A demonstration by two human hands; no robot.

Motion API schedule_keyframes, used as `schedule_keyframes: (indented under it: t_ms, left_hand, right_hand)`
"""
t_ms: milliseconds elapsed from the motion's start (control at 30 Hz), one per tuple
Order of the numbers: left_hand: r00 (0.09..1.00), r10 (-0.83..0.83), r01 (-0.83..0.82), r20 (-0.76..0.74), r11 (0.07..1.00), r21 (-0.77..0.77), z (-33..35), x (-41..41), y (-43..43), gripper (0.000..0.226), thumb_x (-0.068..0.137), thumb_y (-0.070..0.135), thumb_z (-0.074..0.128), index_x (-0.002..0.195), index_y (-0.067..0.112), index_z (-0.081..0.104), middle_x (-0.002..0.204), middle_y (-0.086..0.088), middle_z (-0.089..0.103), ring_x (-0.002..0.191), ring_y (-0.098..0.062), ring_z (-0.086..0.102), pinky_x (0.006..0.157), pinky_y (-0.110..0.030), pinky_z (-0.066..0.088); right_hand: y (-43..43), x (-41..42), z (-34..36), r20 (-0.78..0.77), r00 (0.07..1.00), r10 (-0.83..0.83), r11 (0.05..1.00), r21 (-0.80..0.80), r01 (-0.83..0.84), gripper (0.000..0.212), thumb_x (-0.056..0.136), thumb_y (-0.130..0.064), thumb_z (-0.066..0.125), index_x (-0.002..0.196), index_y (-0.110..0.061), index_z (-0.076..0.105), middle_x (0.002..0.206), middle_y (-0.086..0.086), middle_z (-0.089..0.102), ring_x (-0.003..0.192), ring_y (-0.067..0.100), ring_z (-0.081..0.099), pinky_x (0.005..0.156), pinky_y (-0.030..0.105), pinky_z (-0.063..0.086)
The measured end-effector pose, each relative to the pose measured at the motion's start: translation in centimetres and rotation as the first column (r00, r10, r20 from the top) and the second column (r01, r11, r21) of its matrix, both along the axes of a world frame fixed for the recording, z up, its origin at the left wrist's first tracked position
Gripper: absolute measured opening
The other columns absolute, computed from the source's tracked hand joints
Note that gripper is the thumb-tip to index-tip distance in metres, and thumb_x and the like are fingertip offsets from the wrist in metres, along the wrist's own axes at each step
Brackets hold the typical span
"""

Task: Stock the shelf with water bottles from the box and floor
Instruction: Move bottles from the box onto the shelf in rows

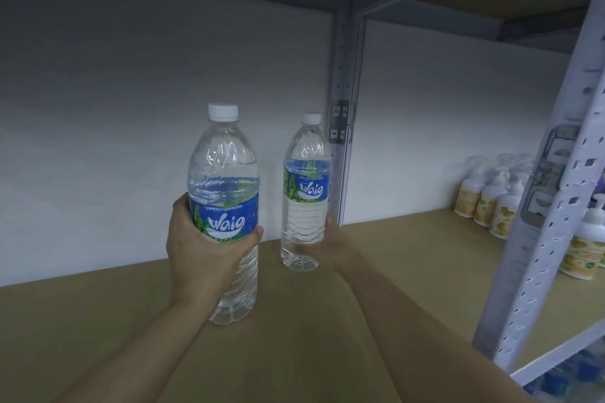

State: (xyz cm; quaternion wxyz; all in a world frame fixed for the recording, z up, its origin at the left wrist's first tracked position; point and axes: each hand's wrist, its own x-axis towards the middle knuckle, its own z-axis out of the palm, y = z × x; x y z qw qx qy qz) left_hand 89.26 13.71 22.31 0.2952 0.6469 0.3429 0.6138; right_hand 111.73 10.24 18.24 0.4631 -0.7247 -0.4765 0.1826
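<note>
Gripping upright bottles, the left hand [199, 252] holds the nearer bottle [222, 167], the right hand [334, 249] the farther bottle [304, 206], with bare shelf [98, 330] stretching left of both and a post [342, 75] just behind the right.

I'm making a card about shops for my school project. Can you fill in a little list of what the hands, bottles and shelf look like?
left hand: grips the nearer water bottle round its blue label
right hand: holds the farther water bottle low on its clear body
both bottles: upright, white caps on, apart from each other
shelf board: brown, below both bottles; cannot tell if they touch it
next bay: pump bottles with yellow labels, standing together
</note>
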Motion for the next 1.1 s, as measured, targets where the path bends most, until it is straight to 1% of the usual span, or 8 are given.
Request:
schedule_keyframes:
  t_ms: [100, 233, 433, 567, 767, 900, 1000, 1100]
  left_hand:
    - [1.0, -0.013, 0.013, 0.017, 1.0, -0.003, -0.2, 0.2, 0.2, 0.084, 0.047, 0.027, 0.096, 0.117, 0.022, 0.05, 0.107, 0.005, 0.063, 0.095, -0.013, 0.063, 0.078, -0.025, 0.051]
    - [0.999, -0.028, 0.028, 0.027, 1.0, 0.005, -0.6, 0.9, 0.2, 0.083, 0.048, 0.026, 0.096, 0.117, 0.021, 0.05, 0.106, 0.006, 0.063, 0.093, -0.01, 0.063, 0.072, -0.014, 0.046]
    - [0.999, -0.016, 0.015, 0.04, 1.0, 0.02, -1.0, 2.9, 1.1, 0.085, 0.047, 0.025, 0.096, 0.119, 0.017, 0.051, 0.107, 0.004, 0.061, 0.093, -0.01, 0.062, 0.075, -0.016, 0.05]
    - [0.998, -0.023, 0.022, 0.051, 1.0, 0.018, -0.7, 4.9, 2.5, 0.085, 0.048, 0.024, 0.095, 0.12, 0.015, 0.05, 0.108, 0.003, 0.06, 0.093, -0.009, 0.061, 0.071, -0.003, 0.044]
    - [0.999, -0.037, 0.037, -0.013, 0.998, 0.058, -1.4, 6.9, 5.2, 0.082, 0.049, 0.022, 0.094, 0.117, 0.019, 0.048, 0.109, 0.001, 0.057, 0.096, -0.013, 0.059, 0.078, -0.02, 0.049]
    - [0.998, -0.068, 0.067, 0.006, 0.997, 0.033, -2.2, 6.4, 6.0, 0.079, 0.051, 0.018, 0.093, 0.112, 0.028, 0.043, 0.107, 0.005, 0.056, 0.089, -0.001, 0.058, 0.07, -0.002, 0.042]
    - [0.995, -0.103, 0.103, 0.012, 0.995, -0.009, -2.4, 5.6, 6.4, 0.09, 0.048, 0.025, 0.093, 0.12, 0.032, 0.04, 0.113, 0.007, 0.057, 0.097, -0.002, 0.061, 0.078, -0.014, 0.05]
    - [0.986, -0.153, 0.149, -0.069, 0.987, -0.057, -3.0, 5.2, 6.3, 0.101, 0.048, 0.025, 0.095, 0.127, 0.037, 0.033, 0.111, 0.015, 0.057, 0.096, -0.002, 0.06, 0.08, -0.016, 0.046]
  right_hand:
    - [-1.9, -1.1, -4.0, 0.204, 0.977, -0.062, 0.981, -0.166, 0.097, 0.067, 0.074, -0.059, 0.063, 0.129, -0.023, 0.051, 0.122, -0.001, 0.057, 0.112, 0.021, 0.056, 0.101, 0.042, 0.048]
    - [-3.5, -2.6, -6.0, 0.54, 0.84, -0.055, 0.936, -0.265, 0.231, 0.069, 0.093, -0.061, 0.04, 0.143, -0.014, 0.04, 0.144, 0.004, 0.043, 0.135, 0.021, 0.038, 0.115, 0.035, 0.028]
    - [-3.1, -2.4, -6.7, 0.618, 0.784, -0.061, 0.936, -0.237, 0.26, 0.072, 0.094, -0.062, 0.034, 0.146, -0.012, 0.038, 0.146, 0.003, 0.042, 0.136, 0.02, 0.036, 0.117, 0.035, 0.026]
    - [-2.9, -2.1, -7.1, 0.654, 0.754, -0.06, 0.937, -0.223, 0.268, 0.069, 0.094, -0.062, 0.033, 0.142, -0.012, 0.041, 0.143, 0.003, 0.043, 0.134, 0.021, 0.036, 0.116, 0.034, 0.024]
    - [-3.0, -2.1, -7.0, 0.66, 0.749, -0.055, 0.941, -0.218, 0.26, 0.069, 0.094, -0.06, 0.035, 0.143, -0.011, 0.04, 0.145, 0.003, 0.041, 0.135, 0.02, 0.034, 0.117, 0.034, 0.023]
    - [-3.1, -2.3, -6.8, 0.657, 0.752, -0.054, 0.944, -0.212, 0.253, 0.067, 0.095, -0.059, 0.036, 0.141, -0.012, 0.041, 0.142, 0.003, 0.042, 0.133, 0.02, 0.035, 0.116, 0.032, 0.023]
    - [-3.2, -2.4, -6.8, 0.656, 0.753, -0.052, 0.945, -0.211, 0.249, 0.067, 0.095, -0.059, 0.036, 0.141, -0.011, 0.041, 0.142, 0.003, 0.042, 0.134, 0.02, 0.035, 0.116, 0.032, 0.023]
    - [-3.2, -2.5, -6.7, 0.65, 0.758, -0.055, 0.945, -0.211, 0.25, 0.067, 0.095, -0.058, 0.036, 0.142, -0.011, 0.04, 0.143, 0.003, 0.041, 0.135, 0.02, 0.033, 0.117, 0.032, 0.022]
